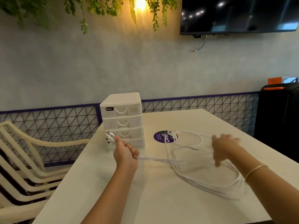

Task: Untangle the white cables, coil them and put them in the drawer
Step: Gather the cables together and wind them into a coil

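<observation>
My left hand [125, 153] grips a bunch of white cables, with their plug ends [110, 136] sticking out above the fist. The white cables [208, 181] run from that fist to the right in a blurred loop across the white table [145, 199]. More loose cable loops [186, 139] lie farther back near a purple sticker [161, 136]. My right hand [224, 147] is blurred, fingers spread, above the cable loop; whether it touches the cables I cannot tell. A white plastic drawer unit [123, 120] with several shut drawers stands behind my left hand.
Stacked cream plastic chairs [24, 167] stand left of the table. A black speaker with an orange trim [278, 118] stands at the right by the wall. A dark screen [239, 13] hangs on the wall above, and a wire mesh panel runs behind the table.
</observation>
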